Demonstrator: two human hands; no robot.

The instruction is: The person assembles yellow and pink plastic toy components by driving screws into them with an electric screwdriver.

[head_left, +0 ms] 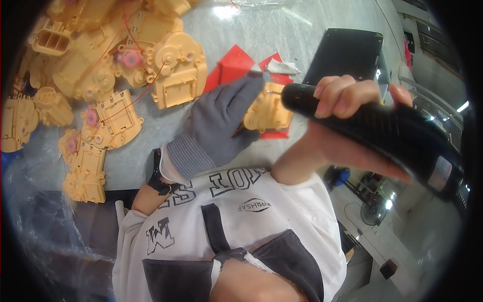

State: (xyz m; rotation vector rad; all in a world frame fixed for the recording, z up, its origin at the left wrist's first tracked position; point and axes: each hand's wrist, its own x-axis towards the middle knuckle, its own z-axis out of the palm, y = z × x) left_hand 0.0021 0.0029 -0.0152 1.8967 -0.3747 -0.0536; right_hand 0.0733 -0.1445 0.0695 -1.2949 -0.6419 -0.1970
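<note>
Yellow plastic housing [268, 109], pinned under gloved left hand [221, 123], bare right hand [347, 93] wrapped around black power screwdriver [372, 133], tip apparently touching it.

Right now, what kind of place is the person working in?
Probably an assembly workshop: a heap of yellow plastic housings lies on the table, and the right hand holds a black power tool against one yellow part.

We look steeply down from the head through one fisheye view, close over our own chest and the surface [151, 161] ahead.
</note>
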